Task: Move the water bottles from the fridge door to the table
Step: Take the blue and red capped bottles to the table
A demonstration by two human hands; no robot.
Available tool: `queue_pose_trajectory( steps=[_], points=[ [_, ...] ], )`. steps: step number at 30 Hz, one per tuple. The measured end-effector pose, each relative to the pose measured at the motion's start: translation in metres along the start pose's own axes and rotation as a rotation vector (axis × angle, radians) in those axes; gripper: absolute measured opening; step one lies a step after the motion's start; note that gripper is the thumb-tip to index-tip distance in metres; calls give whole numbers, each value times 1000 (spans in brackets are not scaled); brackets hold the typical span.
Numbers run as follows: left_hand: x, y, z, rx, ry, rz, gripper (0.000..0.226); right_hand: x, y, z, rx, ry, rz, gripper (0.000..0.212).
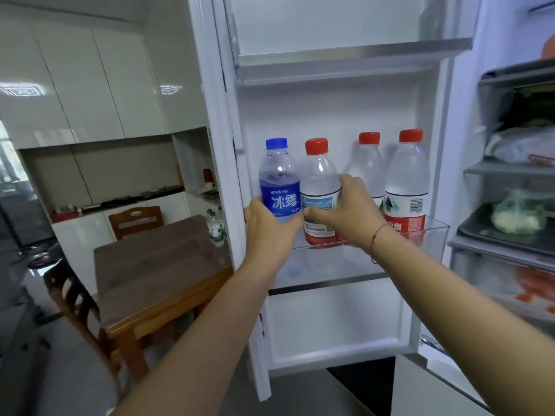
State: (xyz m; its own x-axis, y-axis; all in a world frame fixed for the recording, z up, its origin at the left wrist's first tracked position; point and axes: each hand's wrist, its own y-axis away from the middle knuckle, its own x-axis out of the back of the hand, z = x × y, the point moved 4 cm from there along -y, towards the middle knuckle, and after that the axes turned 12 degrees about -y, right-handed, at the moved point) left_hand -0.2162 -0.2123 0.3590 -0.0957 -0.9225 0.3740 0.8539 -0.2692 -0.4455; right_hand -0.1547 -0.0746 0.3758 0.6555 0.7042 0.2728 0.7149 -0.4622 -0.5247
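Farthest left, well away from either hand's fingers, stands the wooden bench (156,259) with a chair (136,220) behind it; green-capped bottles (215,226) already sit at its far corner, next to the edge of the fridge door (330,121).

The left hand (270,223) is wrapped around the lower body of the blue-capped bottle (279,181), its fingers hidden behind the label, so it appears to be gripping it. Just right of those fingers, touching the blue bottle, is the first red-capped bottle (318,187). The right hand (345,208) closes on it, thumb across the front of the label and fingers (350,180) curled around its right shoulder. Both bottles sit in or just above the clear door shelf (435,228); whether they have left its floor cannot be told.

The step in hand looks like the pick-up of a pair. The next move calls for lifting both straight up until their bases clear the shelf's front lip, then drawing them back and carrying them left to the bench.

To the right of the right hand's fingers, two more red-capped bottles wait: one set back (368,166), partly behind the hand, and one in front (407,187), near the wrist. The rear one stands close enough to be nudged as the hand withdraws. Beyond them, the fridge interior (510,163) holds bagged food, clear of the path. The door's edge lies between the bottles and the bench, so the carry must swing around it.
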Motion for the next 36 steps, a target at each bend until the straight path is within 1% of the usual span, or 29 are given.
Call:
queue_pose_trajectory(
  steps=[3,5,8,15,20,25,29,32,36],
  points=[
    [1,0,-3,-26,-38,-22,68,3,4,3,-24,-85,-33,63],
    [2,-2,-6,-23,-16,-49,66,2,6,5,-39,-137,-77,68],
    [5,-3,-10,-24,-25,-83,72,-2,9,5,-25,-130,-119,77],
    [9,1,-8,-85,14,-72,65,6,17,4,9,-167,-28,75],
    [23,6,12,-173,75,-15,64,16,20,-27,125,-183,42,74],
    [57,13,39,-296,137,84,62,21,29,-72,262,-212,45,75],
    [92,17,43,-340,141,128,66,9,35,-102,305,-228,21,73],
    [119,20,32,-343,160,111,64,-13,40,-116,304,-243,-17,70],
    [158,24,-3,-304,192,54,59,-58,50,-122,280,-287,-96,69]
  ],
)
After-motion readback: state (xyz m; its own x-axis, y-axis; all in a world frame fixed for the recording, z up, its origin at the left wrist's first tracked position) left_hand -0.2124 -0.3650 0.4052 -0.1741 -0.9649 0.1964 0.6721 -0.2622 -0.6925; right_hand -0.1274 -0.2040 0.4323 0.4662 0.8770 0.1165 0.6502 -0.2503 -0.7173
